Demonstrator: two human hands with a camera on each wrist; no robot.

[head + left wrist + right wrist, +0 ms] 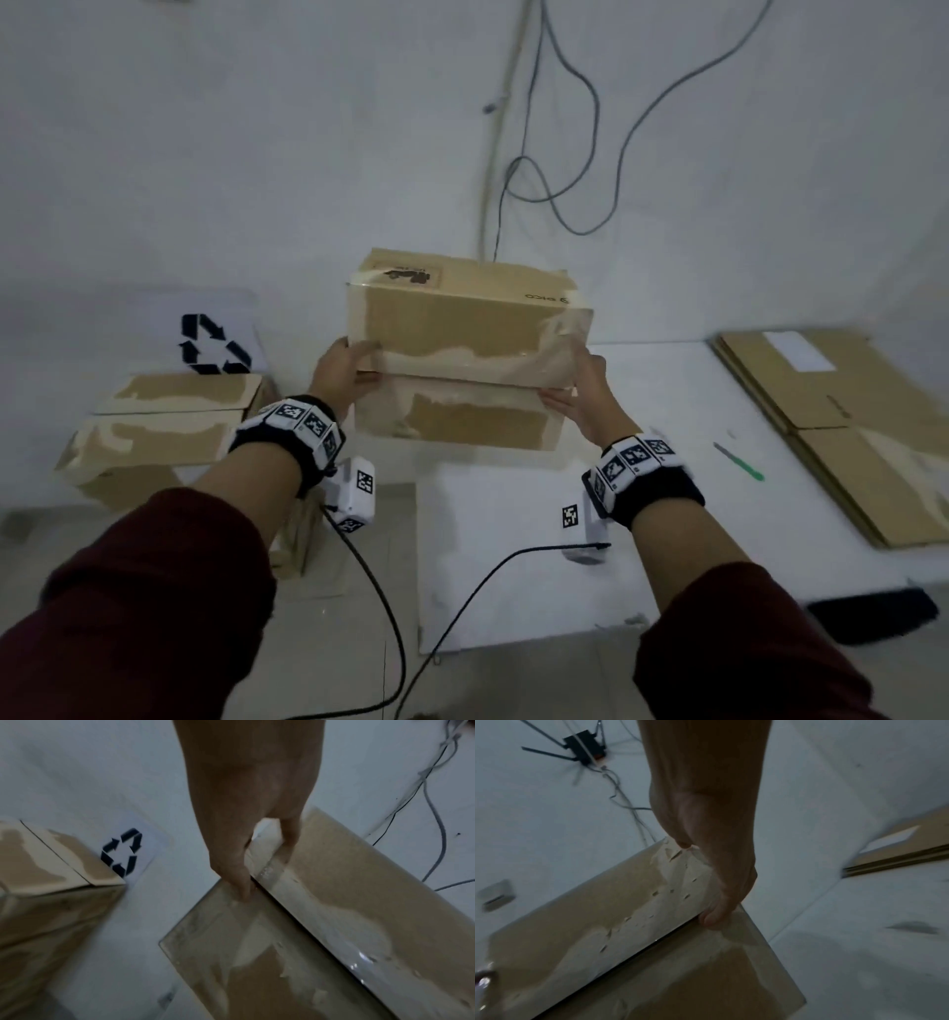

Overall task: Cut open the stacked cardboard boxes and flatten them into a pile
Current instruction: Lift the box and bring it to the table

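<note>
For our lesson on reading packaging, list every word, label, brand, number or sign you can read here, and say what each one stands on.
"PICO", printed upside down on the top face of the held cardboard box, near its right edge.
Black-printed label on the same box top: too blurred to read.
Recycling symbol, three black arrows and no words, on the white sheet behind the box stack at left.
White label on the flattened cardboard pile at right: nothing readable.
Square black-and-white markers on the wristbands: patterns, not text.

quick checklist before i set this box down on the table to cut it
1. Both hands on box: left hand and right hand grip the cardboard box at its ends: ok.
2. Landing spot on white table: bare below box: ok.
3. Green cutter in reach, right of spot: ok.
4. Flattened pile clear of landing spot: ok.
5. Top seam taped: tape visible; fully sealed, cannot tell.
</note>
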